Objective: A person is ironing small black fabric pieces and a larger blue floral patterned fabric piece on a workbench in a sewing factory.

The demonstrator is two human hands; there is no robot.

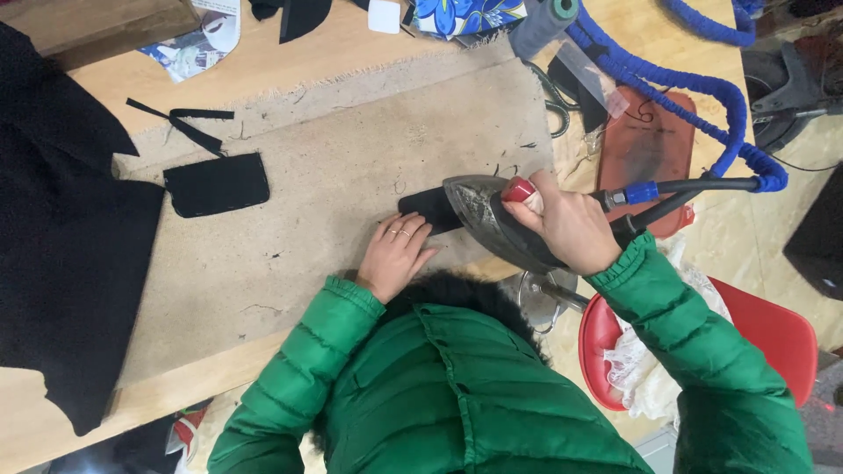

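Across the frame's centre a beige pad (351, 132) is spread as a pressing surface, on which an iron (479, 215) is gripped by the right hand (571, 224) over a small black fabric piece (428, 209), pinned flat by the open left hand (395, 254).

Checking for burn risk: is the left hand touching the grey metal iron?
No, the left hand lies flat on the beige pad, apart from the grey metal iron.

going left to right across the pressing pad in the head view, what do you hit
large black fabric → black cut piece → left hand → small black piece under the iron's tip → iron → right hand on its handle → red mat → blue hose
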